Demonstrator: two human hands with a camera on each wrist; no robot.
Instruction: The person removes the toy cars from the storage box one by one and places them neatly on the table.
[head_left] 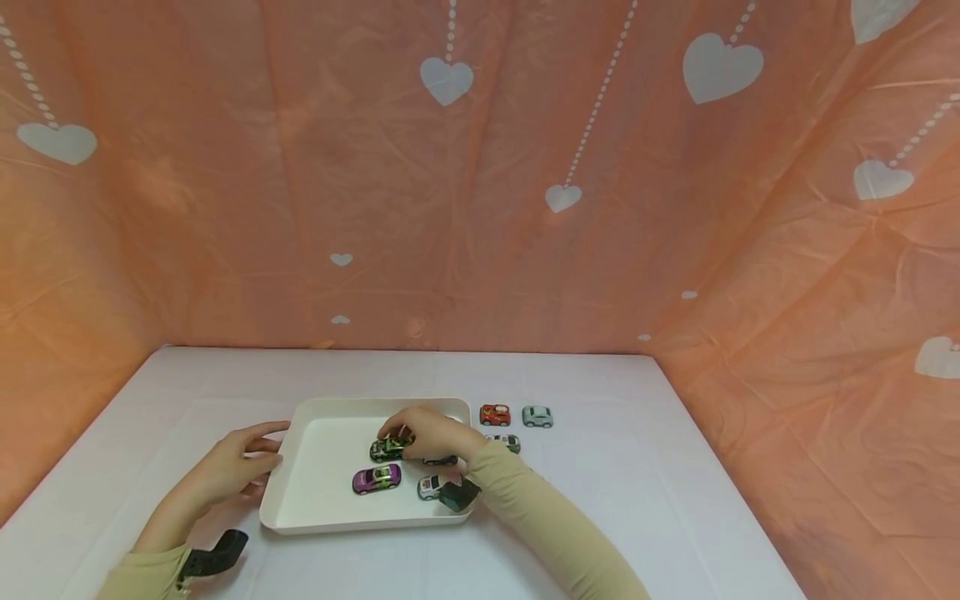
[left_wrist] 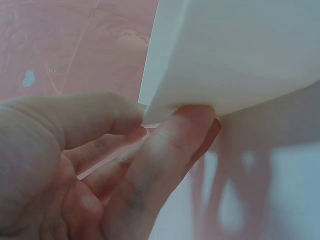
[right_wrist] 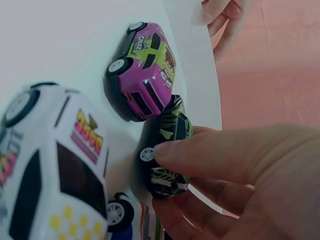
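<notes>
Inside the white tray, four toy cars show. A black-and-green car is right of the tray's middle, farther from its near edge than a purple car. Toward the tray's near right corner is a white car, partly covered by a dark wrist piece; a fourth car, mostly hidden, sits under the right hand.

That hand has its thumb and fingers closed onto opposite sides of the black-and-green car, the thumb beside a silver wheel; whether the wheels touch the tray floor I cannot tell. The left hand pinches the tray's left edge, its thumb and fingers nearly together about the rim.

Pale green, leaf-like streaks cover the black body of the held car. The purple one bears a lime panel with lettering, the white one yellow checks. Beyond the tray's right edge, on the tabletop, stand a red car, a grey car and a partly hidden greenish car.
</notes>
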